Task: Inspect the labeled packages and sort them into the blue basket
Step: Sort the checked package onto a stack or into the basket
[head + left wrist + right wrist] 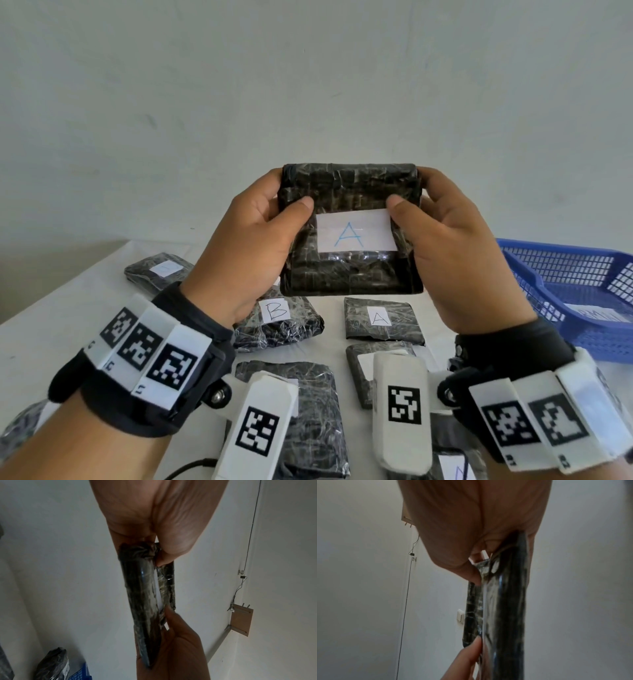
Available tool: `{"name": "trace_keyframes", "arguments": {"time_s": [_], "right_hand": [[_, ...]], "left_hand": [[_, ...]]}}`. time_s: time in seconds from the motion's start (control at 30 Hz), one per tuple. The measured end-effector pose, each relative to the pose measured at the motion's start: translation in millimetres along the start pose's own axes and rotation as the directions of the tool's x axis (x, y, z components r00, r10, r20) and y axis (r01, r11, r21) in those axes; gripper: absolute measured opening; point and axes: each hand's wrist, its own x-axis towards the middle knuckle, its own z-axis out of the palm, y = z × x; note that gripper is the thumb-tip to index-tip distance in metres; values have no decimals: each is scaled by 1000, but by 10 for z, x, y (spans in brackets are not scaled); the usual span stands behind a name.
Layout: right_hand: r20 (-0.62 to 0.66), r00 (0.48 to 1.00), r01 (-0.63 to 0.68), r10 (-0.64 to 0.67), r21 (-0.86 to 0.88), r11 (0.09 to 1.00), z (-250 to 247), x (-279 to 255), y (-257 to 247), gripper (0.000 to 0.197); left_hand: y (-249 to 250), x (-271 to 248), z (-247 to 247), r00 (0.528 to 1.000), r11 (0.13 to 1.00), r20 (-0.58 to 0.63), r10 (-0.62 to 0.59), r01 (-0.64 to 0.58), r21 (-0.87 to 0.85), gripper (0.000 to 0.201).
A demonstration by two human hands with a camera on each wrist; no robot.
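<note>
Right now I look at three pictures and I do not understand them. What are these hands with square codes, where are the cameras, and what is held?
A person works with bare hands; the coded bands carry wrist cameras. The top picture comes from a head camera, the other two from each wrist, looking along the palm. The left hand and right hand hold up a black package with label A. More packages, including B, lie on the white table. The blue basket stands at right.

- left hand raised, thumb across front of package, fingers curled behind its left edge
- right hand mirrors it, pinching right edge
</note>
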Motion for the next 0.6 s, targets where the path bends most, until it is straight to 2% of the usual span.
{"name": "trace_keyframes", "arguments": {"time_s": [0.13,0.23,0.33,0.4,0.5,0.6], "right_hand": [[-32,999,-12,15,91,996,-18,11,-5,24],[13,997,-76,75,129,989,-33,6,5,17],[-41,997,-56,62,139,989,-59,19,23,15],[-30,998,-53,58,149,987,-66,24,14,16],[48,995,-95,90,113,989,-52,5,1,23],[4,999,-47,47,53,998,-24,9,36,25]], "left_hand": [[0,0,2,999,998,-17,-44,43,-39,22],[-29,5,6,998,998,-39,-41,39,-45,19],[-38,7,5,994,991,10,-111,111,-80,16],[-32,8,-2,990,987,28,-135,137,-83,20],[-15,6,-11,993,991,21,-116,117,-68,26],[-14,-8,10,993,993,48,-106,109,-47,26]]}}
